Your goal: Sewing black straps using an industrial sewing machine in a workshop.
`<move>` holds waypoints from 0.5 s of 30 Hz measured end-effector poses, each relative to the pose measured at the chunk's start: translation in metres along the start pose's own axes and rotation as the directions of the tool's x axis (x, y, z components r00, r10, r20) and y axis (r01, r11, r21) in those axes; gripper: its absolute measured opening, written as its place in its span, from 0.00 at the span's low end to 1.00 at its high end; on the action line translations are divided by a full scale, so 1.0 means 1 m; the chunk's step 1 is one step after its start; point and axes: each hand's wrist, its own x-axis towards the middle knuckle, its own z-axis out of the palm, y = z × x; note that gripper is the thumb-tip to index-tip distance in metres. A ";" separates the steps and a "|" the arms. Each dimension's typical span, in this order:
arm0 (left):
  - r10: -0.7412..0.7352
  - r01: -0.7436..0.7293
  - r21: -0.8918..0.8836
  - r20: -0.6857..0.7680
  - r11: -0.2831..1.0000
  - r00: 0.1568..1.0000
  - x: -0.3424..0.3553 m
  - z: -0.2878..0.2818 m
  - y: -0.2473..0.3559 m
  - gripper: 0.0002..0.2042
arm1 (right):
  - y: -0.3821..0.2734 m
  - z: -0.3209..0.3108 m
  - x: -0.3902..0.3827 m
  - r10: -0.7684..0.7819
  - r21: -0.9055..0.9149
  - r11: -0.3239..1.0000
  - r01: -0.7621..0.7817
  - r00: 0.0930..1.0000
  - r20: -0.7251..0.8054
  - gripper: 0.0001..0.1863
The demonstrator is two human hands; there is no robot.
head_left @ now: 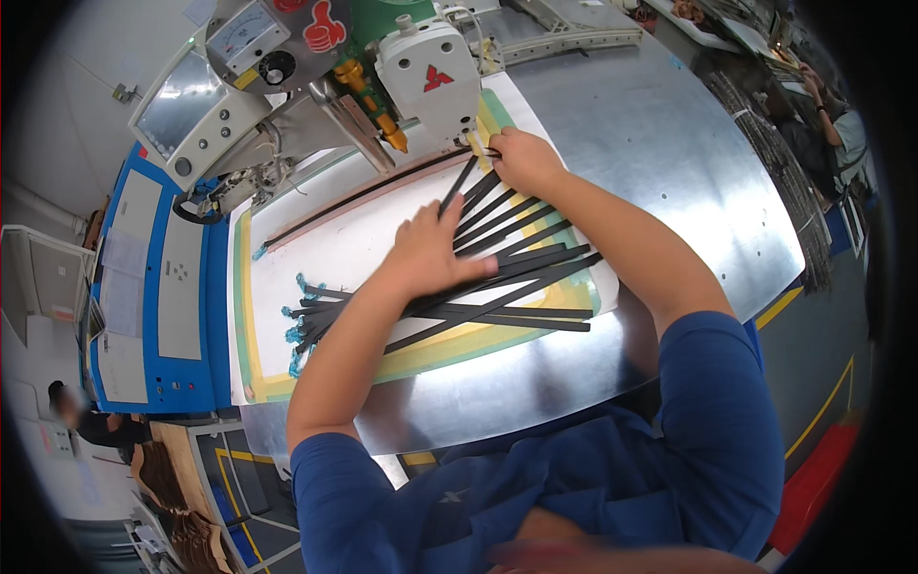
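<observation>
Several long, flat black strips (512,230) lie fanned out on a white work board (373,215) bordered with yellow and green tape. Bunched blue threads (295,335) cling to their left ends. My left hand (430,249) rests over the fan, fingers spread and thumb stretched out to the right. One strip (459,185) runs up from its fingertips toward the sewing head. At the upper right my right hand (521,161) is closed, pinching the end of a black strip beside the white sewing machine head (430,81).
A narrow slot with a dark strip (373,196) crosses the board's upper part. Metal table plate (660,143) extends to the right. A control screen (182,100) and a blue cabinet (163,277) stand at left. Other people (846,134) are visible at the far edges.
</observation>
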 end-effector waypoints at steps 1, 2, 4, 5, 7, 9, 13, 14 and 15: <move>0.013 -0.018 0.092 0.048 0.996 0.999 -0.018 0.002 0.007 0.59 | 0.000 0.000 0.002 0.014 0.029 0.999 -0.014 1.000 -0.006 0.11; 0.037 -0.051 0.176 0.082 0.983 0.996 -0.032 0.005 0.013 0.61 | 0.001 -0.001 0.004 0.043 0.047 0.998 -0.042 0.999 -0.007 0.12; 0.035 -0.054 0.173 0.111 0.983 0.993 -0.048 0.008 0.017 0.62 | 0.006 -0.005 0.010 0.036 0.108 0.993 -0.040 0.999 0.040 0.13; 0.050 -0.073 0.173 0.130 0.982 0.990 -0.052 0.010 0.014 0.63 | 0.009 -0.007 0.013 0.061 0.145 0.987 -0.074 0.994 0.087 0.14; 0.064 -0.075 0.113 0.102 0.991 0.993 -0.055 0.014 0.007 0.60 | 0.017 -0.011 0.014 0.101 0.225 0.966 -0.124 0.988 0.113 0.15; 0.097 -0.100 0.050 0.059 0.994 0.994 -0.056 0.017 -0.002 0.57 | 0.027 -0.014 0.012 0.161 0.284 0.939 -0.196 0.977 0.142 0.16; 0.169 -0.171 0.076 0.038 0.982 0.985 -0.054 0.015 -0.008 0.48 | 0.054 -0.031 0.002 0.212 0.180 0.956 -0.233 0.969 0.130 0.15; 0.173 -0.176 0.063 0.051 0.982 0.984 -0.052 0.013 -0.007 0.45 | 0.061 -0.038 0.002 0.256 0.144 0.951 -0.273 0.959 0.124 0.15; 0.185 -0.187 0.071 0.038 0.980 0.982 -0.050 0.010 -0.004 0.45 | 0.068 -0.047 0.003 0.239 0.150 0.955 -0.256 0.963 0.122 0.15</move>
